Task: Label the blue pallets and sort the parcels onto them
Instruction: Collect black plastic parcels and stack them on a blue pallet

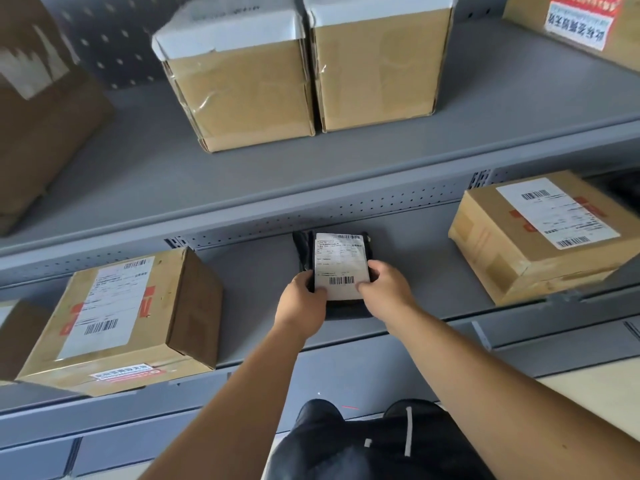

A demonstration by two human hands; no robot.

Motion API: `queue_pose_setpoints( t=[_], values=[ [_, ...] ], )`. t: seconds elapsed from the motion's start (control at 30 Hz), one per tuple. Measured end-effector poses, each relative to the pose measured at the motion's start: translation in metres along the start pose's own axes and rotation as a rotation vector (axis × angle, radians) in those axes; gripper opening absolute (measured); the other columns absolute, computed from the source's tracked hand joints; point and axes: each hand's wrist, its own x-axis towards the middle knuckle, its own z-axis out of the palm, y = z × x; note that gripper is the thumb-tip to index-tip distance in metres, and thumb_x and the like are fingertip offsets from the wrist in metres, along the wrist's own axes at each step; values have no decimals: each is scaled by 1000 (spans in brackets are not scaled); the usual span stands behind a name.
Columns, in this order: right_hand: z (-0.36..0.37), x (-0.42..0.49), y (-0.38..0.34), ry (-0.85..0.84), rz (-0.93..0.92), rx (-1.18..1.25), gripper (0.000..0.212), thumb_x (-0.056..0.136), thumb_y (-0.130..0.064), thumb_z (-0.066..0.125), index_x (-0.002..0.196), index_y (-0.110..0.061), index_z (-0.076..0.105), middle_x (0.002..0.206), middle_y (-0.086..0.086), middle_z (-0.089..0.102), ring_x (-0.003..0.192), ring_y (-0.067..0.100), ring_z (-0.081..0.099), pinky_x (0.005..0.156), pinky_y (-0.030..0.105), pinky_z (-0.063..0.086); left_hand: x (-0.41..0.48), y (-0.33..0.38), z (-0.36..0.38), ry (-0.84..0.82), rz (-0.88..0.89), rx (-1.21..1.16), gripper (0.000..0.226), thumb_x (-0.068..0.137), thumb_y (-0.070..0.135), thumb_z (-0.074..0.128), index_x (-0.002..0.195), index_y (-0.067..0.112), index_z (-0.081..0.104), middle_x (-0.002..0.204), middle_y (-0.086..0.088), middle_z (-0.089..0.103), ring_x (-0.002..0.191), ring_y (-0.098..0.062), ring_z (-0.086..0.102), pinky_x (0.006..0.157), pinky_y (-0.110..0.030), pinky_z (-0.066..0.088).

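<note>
A person's left hand [302,299] and right hand [388,285] pinch the near corners of a small black parcel [341,261] lying on the grey shelf [256,282] (no blue pallet in view), apparently mid-pickup, with lifting clear and reading its label likely next.

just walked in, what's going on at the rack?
A person grips a small black parcel with both hands, the left hand and the right hand, thumbs on its white label. The parcel is at the lower shelf of a grey rack. The left cardboard box and right cardboard box, both labelled, flank it, untouched.
</note>
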Motion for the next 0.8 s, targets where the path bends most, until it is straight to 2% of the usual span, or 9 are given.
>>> queue_pose_setpoints(
  t=[0.13, 0.23, 0.3, 0.47, 0.57, 0.7, 0.8],
  values=[
    [-6, -18, -7, -3, 27, 62, 33, 85, -11, 59, 106, -33, 69, 101, -12, 74, 89, 14, 68, 69, 30, 56, -20, 1, -6, -8, -77, -78, 42, 93, 12, 49, 128, 26, 68, 109, 10, 76, 68, -12, 62, 55, -21, 45],
    [-11, -33, -18, 10, 41, 92, 33, 87, -13, 61, 112, -33, 69, 103, -9, 74, 89, 16, 68, 69, 25, 53, -34, 8, -16, 14, -118, -123, 44, 92, 12, 50, 128, 29, 68, 106, 11, 76, 62, -11, 61, 46, -17, 44],
    [-16, -44, -26, 23, 62, 104, 34, 88, -12, 62, 113, -35, 66, 101, -8, 71, 90, 21, 68, 74, 33, 57, -45, 16, -25, 16, -148, -152, 44, 91, 11, 51, 128, 29, 68, 104, 11, 76, 62, -11, 63, 43, -16, 43],
    [-30, -72, -47, 32, 91, 116, 36, 91, -8, 59, 121, -26, 67, 110, -3, 71, 90, 23, 68, 67, 31, 53, -74, 40, -45, 33, -181, -185, 39, 92, 12, 55, 127, 25, 67, 103, 13, 73, 82, -9, 68, 46, -13, 45],
    [-39, -88, -58, 27, 94, 117, 37, 92, -7, 59, 124, -26, 66, 113, -7, 68, 96, 19, 67, 64, 23, 48, -88, 50, -53, 40, -201, -206, 36, 92, 13, 55, 125, 25, 65, 99, 17, 70, 83, -10, 68, 45, -13, 47],
    [-45, -108, -69, 21, 107, 120, 35, 91, -8, 60, 116, -31, 66, 107, -13, 68, 92, 13, 66, 58, 20, 47, -107, 54, -61, 66, -220, -206, 34, 92, 16, 56, 124, 26, 62, 100, 19, 68, 83, -11, 69, 52, -22, 53],
    [-47, -123, -74, 3, 127, 138, 32, 90, -10, 58, 107, -37, 64, 92, -25, 65, 81, 1, 63, 44, 10, 42, -122, 53, -63, 103, -234, -215, 30, 93, 17, 56, 121, 28, 59, 99, 20, 66, 84, -11, 69, 58, -27, 58]
  ],
)
